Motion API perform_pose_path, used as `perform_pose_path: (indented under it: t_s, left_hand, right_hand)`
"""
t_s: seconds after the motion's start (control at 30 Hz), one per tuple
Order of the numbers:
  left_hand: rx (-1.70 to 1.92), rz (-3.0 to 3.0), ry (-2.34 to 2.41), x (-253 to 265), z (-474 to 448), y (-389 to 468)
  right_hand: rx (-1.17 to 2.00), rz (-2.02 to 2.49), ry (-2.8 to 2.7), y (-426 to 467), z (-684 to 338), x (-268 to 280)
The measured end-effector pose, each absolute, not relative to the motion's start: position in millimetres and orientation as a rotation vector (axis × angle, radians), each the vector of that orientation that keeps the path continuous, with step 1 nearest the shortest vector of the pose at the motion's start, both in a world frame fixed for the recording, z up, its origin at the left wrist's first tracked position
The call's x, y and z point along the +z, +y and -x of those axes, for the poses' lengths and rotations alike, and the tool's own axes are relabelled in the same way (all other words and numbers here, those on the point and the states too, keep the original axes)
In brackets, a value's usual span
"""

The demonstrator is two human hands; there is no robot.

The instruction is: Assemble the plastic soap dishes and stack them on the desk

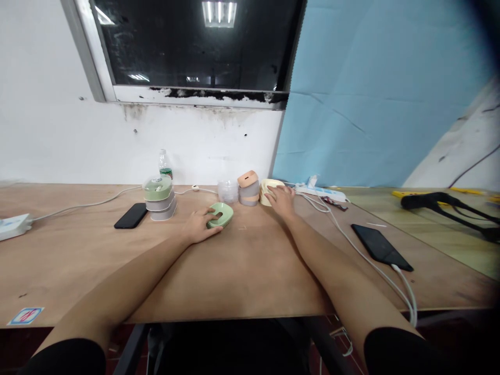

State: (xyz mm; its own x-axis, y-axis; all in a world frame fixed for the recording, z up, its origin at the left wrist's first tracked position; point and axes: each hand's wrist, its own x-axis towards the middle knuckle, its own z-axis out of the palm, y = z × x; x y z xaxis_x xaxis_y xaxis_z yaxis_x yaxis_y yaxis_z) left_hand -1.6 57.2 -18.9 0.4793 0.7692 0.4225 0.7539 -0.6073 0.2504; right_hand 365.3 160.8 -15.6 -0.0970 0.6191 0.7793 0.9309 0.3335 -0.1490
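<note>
My left hand has its fingers and thumb on the rim of a pale green rounded lid-like piece with a dark opening, low on the table. Farther right, my right hand grips a pale yellow rounded container, its fingers over the top and near side. Just left of that container stands a grey stack with a tilted orange piece on top, which has a small dark slot. Clear plastic cups or containers stand beside it.
At left stand a green-topped grey container stack, a bottle and a black phone. On the right lie a phone with a white cable and a power strip. A black strap lies beyond the table.
</note>
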Motion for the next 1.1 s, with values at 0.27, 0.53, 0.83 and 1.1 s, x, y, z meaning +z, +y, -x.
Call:
perform_pose_path:
  t_s: [0.27, 0.53, 0.83, 1.1]
  left_hand:
    - [0.783, -2.686, 1.364, -18, 1, 57]
    - [0.775, -2.679, 1.356, -18, 1, 56]
    - [0.776, -2.680, 1.355, -20, 1, 58]
    - [0.765, -2.690, 1.348, -20, 1, 58]
  right_hand:
    - [-0.521, 1.462, -1.586, 158, -367, -23]
    - [-0.367, 1.346, -1.535, 163, -369, -23]
    - [-0.235, 1.299, -1.647, 169, -374, -30]
    - [-0.217, 1.365, -1.531, 169, -375, -30]
